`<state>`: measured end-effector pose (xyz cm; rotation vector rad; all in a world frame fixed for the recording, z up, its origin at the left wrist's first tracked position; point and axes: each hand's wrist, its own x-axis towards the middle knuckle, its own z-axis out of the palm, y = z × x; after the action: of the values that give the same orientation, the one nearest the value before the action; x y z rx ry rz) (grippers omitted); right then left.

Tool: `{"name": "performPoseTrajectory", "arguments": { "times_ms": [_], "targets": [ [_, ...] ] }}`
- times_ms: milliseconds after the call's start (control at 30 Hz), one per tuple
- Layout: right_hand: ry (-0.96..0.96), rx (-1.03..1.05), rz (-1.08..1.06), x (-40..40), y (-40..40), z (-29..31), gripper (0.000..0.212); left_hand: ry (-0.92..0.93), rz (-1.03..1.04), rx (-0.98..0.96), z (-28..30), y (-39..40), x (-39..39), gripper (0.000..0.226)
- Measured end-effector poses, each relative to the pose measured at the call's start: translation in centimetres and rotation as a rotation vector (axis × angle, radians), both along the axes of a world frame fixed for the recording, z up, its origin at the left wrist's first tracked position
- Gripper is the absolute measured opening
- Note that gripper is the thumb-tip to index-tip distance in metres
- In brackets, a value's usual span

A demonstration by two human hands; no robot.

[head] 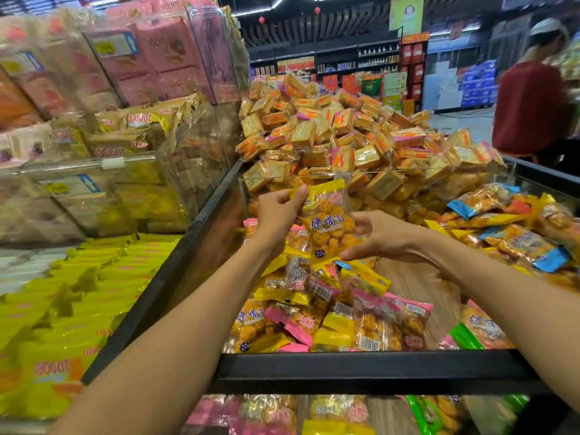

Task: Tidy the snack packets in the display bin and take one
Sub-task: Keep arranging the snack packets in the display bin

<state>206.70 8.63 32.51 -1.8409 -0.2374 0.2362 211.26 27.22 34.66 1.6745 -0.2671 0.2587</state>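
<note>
I hold one yellow-edged snack packet (329, 221) of orange round pieces upright above the display bin (370, 368). My left hand (279, 211) pinches its top left corner. My right hand (379, 237) pinches its lower right edge. Below it lies a loose pile of similar yellow and pink packets (326, 312) at the bin's front left. More packets with blue ends (514, 233) lie at the bin's right. A patch of the wooden bin floor (417, 287) shows between the two piles.
Behind a clear divider (392, 171) rises a tall heap of square orange packets (345, 133). Clear boxes of pink and yellow wafers (131, 89) stand at the left. Yellow packs (78, 293) fill the lower left. A person in a dark red top (533, 108) stands at the far right.
</note>
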Motion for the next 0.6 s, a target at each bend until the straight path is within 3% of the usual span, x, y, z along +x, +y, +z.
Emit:
{"name": "performPoseTrajectory", "arguments": {
  "times_ms": [100, 200, 300, 367, 467, 600],
  "targets": [
    [-0.020, 0.087, -0.023, -0.1, -0.4, 0.2, 0.056, 0.066, -0.092, 0.004, 0.4, 0.0, 0.2, 0.036],
    [-0.013, 0.155, -0.079, 0.1, -0.5, 0.3, 0.055, 0.204, -0.272, 0.132, 0.7, -0.3, -0.4, 0.038],
    [-0.034, 0.218, -0.128, -0.3, -0.5, 0.8, 0.051, 0.274, -0.427, 0.351, 0.2, -0.5, -0.7, 0.073],
    [-0.037, 0.244, -0.141, -0.3, -0.5, 0.9, 0.049, 0.270, -0.416, 0.403, -0.3, -0.4, -0.7, 0.083],
    [0.007, 0.266, -0.101, -0.4, -0.4, 1.1, 0.042, 0.188, -0.358, 0.447, -0.3, -0.2, -0.7, 0.073],
    [-0.004, 0.272, -0.092, -0.5, -0.4, 1.3, 0.041, 0.160, -0.322, 0.430, -0.4, -0.1, -0.7, 0.078]
  ]
}}
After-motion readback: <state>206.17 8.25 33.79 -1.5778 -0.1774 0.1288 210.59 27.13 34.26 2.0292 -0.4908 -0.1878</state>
